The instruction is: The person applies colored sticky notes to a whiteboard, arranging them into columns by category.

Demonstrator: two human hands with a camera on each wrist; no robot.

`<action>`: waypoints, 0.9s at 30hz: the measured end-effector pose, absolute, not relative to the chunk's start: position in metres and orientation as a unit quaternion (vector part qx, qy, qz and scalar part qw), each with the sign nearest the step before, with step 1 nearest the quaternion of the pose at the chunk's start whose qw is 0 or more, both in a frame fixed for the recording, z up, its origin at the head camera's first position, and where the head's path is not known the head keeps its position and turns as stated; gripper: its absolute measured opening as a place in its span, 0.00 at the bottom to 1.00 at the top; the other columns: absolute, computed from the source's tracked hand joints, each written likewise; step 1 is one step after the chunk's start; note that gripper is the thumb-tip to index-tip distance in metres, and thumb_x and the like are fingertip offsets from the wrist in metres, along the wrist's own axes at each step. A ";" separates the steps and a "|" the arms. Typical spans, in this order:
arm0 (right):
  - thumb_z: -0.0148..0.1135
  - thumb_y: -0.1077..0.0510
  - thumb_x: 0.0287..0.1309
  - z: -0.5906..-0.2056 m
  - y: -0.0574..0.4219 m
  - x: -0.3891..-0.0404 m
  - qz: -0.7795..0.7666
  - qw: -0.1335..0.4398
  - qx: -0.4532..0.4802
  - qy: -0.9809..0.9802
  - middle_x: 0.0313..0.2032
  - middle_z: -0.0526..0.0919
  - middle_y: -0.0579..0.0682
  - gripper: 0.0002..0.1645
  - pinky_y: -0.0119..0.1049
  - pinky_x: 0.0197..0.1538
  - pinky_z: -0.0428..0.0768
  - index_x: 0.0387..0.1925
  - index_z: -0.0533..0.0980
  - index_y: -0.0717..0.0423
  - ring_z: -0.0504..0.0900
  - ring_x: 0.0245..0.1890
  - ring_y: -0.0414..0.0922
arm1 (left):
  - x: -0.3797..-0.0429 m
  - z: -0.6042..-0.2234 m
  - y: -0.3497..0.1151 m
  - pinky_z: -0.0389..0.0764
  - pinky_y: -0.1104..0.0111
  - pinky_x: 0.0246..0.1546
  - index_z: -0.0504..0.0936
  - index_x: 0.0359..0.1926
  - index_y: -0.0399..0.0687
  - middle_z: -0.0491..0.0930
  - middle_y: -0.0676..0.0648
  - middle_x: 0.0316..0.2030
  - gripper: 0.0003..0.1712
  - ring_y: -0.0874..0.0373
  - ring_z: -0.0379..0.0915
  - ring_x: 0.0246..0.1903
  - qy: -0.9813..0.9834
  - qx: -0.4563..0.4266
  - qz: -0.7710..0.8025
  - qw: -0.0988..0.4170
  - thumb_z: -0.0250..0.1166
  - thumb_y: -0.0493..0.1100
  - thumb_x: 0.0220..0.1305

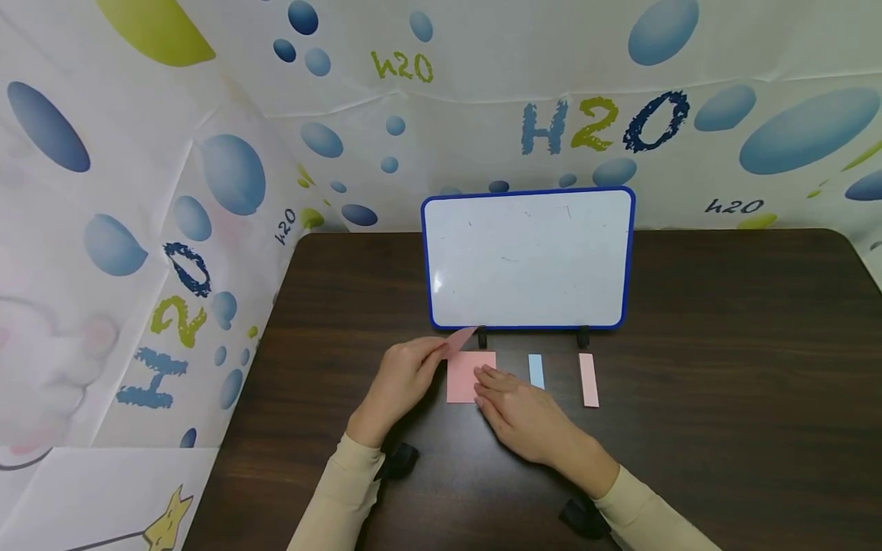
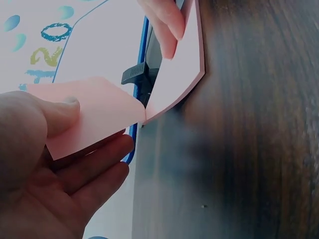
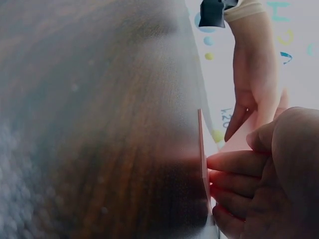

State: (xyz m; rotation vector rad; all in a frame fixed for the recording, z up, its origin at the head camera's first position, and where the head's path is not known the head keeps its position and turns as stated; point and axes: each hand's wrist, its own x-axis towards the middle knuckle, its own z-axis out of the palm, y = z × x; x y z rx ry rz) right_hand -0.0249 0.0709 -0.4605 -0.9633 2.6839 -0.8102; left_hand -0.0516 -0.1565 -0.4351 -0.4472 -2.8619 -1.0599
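A pink sticky note pad [image 1: 460, 386] lies on the dark table in front of the whiteboard. My left hand [image 1: 403, 373] pinches the pad's raised top sheet [image 2: 102, 112] between thumb and fingers. In the left wrist view that sheet bends up and away, joined to the pad along one edge. My right hand [image 1: 520, 417] rests on the pad's right side, fingers extended, pressing it to the table. Seen from the right wrist, its fingertips [image 3: 219, 162] touch the pad's surface. Part of the pad is hidden under these fingers.
The whiteboard [image 1: 529, 260] with a blue frame stands behind the pad on black feet [image 1: 583, 337]. To the right lie a narrow light blue strip [image 1: 536, 370], partly covered by my right hand, and a narrow pink strip [image 1: 589, 380]. A patterned sheet [image 1: 482, 61] hangs behind the table.
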 end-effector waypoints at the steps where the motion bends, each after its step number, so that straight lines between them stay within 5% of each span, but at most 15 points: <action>1: 0.50 0.49 0.76 -0.460 0.071 -0.025 -0.273 0.089 -0.324 0.902 0.69 0.75 0.54 0.25 0.49 0.72 0.74 0.63 0.79 0.58 0.73 0.71 0.49 | -0.052 -0.435 -0.157 0.87 0.59 0.52 0.88 0.51 0.40 0.89 0.43 0.47 0.12 0.50 0.88 0.48 -0.927 -0.144 -0.346 0.028 0.65 0.37 0.70; 27: 0.52 0.49 0.76 -0.459 0.070 -0.024 -0.275 0.088 -0.317 0.903 0.68 0.76 0.53 0.24 0.49 0.71 0.74 0.62 0.80 0.58 0.74 0.71 0.49 | -0.052 -0.437 -0.155 0.84 0.57 0.56 0.86 0.56 0.42 0.87 0.43 0.53 0.16 0.50 0.85 0.54 -0.917 -0.155 -0.364 0.054 0.66 0.36 0.69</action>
